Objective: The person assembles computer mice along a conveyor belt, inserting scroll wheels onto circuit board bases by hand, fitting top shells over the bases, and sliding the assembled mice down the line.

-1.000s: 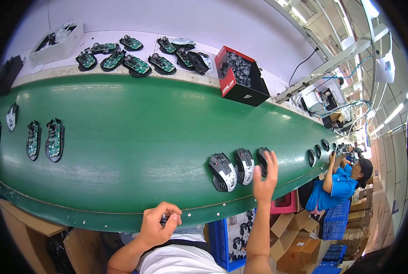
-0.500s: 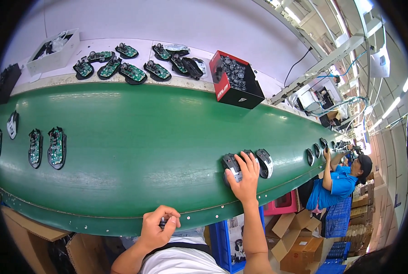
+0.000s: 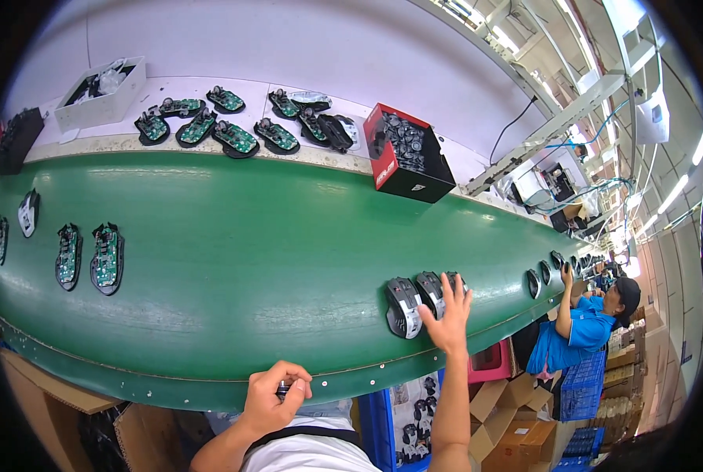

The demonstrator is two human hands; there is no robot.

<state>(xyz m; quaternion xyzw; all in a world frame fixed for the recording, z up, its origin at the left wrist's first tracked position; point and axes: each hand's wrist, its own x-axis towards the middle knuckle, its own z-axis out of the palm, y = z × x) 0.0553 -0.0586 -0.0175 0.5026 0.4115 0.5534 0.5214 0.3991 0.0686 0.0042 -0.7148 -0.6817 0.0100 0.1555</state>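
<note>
Three black-and-grey computer mice stand side by side on the green belt: the left mouse (image 3: 403, 307) shows whole, the middle mouse (image 3: 429, 291) is partly covered, and the right one is mostly hidden by my fingers. Over the right two, my right hand (image 3: 449, 321) has its fingers spread; whether they touch the shells I cannot tell. At the belt's near edge my left hand (image 3: 277, 396) is closed around a small dark object (image 3: 283, 389) with a shiny part, its kind hidden by the fingers.
Opened mouse bases with green circuit boards (image 3: 107, 259) lie on the belt's left. More boards (image 3: 235, 139) and a red-and-black box (image 3: 411, 149) of small dark parts line the back ledge. A blue crate (image 3: 379, 429) is below; a co-worker (image 3: 579, 322) handles mice farther right.
My right hand has shifted right, off the left mouse, and its fingers have spread. The left hand keeps its grip near the edge. The whole view has tilted slightly.
</note>
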